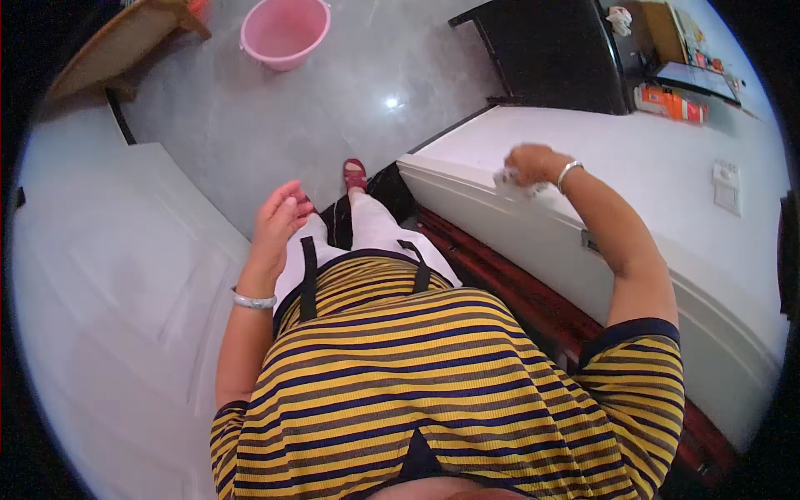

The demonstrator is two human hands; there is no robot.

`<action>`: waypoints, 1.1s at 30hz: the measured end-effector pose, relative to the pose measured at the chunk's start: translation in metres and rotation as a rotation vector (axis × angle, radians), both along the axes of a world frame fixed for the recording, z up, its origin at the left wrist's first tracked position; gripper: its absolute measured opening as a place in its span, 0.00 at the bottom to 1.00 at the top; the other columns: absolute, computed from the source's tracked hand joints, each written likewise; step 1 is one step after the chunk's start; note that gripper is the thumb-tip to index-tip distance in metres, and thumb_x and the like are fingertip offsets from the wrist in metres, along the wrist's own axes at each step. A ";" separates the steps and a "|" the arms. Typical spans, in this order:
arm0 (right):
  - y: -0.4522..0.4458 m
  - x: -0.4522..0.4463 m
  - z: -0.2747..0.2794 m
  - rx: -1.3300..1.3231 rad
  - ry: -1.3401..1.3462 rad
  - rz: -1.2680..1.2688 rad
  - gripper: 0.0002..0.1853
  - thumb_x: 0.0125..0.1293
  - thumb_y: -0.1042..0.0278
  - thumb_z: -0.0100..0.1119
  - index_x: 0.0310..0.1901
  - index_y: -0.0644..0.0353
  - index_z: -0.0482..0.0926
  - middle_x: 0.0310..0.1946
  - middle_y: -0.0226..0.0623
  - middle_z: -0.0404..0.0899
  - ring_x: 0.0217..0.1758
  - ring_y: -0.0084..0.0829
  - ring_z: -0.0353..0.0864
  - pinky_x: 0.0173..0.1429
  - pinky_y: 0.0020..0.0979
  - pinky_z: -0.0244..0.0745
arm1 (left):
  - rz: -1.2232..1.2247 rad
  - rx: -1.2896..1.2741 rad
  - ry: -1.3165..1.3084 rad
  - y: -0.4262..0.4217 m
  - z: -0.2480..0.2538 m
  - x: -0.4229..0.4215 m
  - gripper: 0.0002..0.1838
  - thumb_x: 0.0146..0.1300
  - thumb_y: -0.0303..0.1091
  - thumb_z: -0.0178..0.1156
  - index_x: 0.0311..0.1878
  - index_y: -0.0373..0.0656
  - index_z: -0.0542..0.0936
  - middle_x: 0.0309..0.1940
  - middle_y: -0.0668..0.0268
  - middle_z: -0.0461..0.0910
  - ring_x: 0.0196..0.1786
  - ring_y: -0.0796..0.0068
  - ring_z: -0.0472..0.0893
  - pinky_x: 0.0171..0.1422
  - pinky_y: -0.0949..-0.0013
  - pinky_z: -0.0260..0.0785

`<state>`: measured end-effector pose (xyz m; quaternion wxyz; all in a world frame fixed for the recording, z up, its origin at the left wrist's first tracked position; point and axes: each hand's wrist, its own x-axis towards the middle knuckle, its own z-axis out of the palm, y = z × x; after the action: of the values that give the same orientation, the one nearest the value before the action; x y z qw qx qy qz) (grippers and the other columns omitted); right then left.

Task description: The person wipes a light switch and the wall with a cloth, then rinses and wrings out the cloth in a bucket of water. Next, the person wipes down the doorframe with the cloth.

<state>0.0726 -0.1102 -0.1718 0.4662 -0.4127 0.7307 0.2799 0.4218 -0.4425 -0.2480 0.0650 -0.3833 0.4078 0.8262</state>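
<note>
My right hand [533, 164] is closed around a crumpled whitish cloth [507, 182], part of which shows below the fingers. Hand and cloth are at the white door frame [533, 212] on the right; whether the cloth presses on it is hard to tell. My left hand [283, 212] hangs in front of my thigh with fingers loosely bent and nothing visible in it. Beside that arm stands a white panelled door [158, 275].
A pink bucket [286, 33] stands on the grey tiled floor [242, 117] ahead. Top left is a wooden piece of furniture [125, 50]. A black cabinet [550, 54] stands at upper right, with an orange package [671, 104] nearby. A wall switch plate [727, 187] is on the right.
</note>
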 end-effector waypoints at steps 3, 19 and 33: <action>0.032 0.017 -0.007 0.152 -0.046 0.163 0.15 0.57 0.59 0.64 0.42 0.58 0.83 0.41 0.46 0.83 0.46 0.46 0.84 0.49 0.42 0.80 | 0.019 -0.037 -0.079 -0.002 -0.002 0.011 0.21 0.71 0.38 0.52 0.64 0.41 0.72 0.54 0.64 0.75 0.53 0.74 0.78 0.54 0.70 0.69; 0.002 0.043 -0.006 0.249 0.052 0.226 0.18 0.52 0.63 0.65 0.45 0.58 0.82 0.47 0.46 0.80 0.50 0.44 0.82 0.52 0.40 0.80 | 0.113 0.007 -0.172 0.008 -0.033 0.025 0.22 0.71 0.39 0.53 0.63 0.37 0.72 0.52 0.62 0.77 0.52 0.72 0.79 0.54 0.71 0.70; 0.013 0.017 0.023 0.310 0.016 0.154 0.16 0.49 0.60 0.65 0.39 0.60 0.85 0.38 0.48 0.85 0.44 0.46 0.85 0.48 0.43 0.81 | 0.124 0.046 -0.191 0.012 -0.047 0.038 0.19 0.72 0.36 0.52 0.62 0.40 0.72 0.52 0.60 0.77 0.50 0.72 0.80 0.52 0.69 0.73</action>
<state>0.0895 -0.0975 -0.1490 0.4956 -0.3885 0.6487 0.4273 0.4597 -0.4304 -0.2950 0.0610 -0.4833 0.3563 0.7973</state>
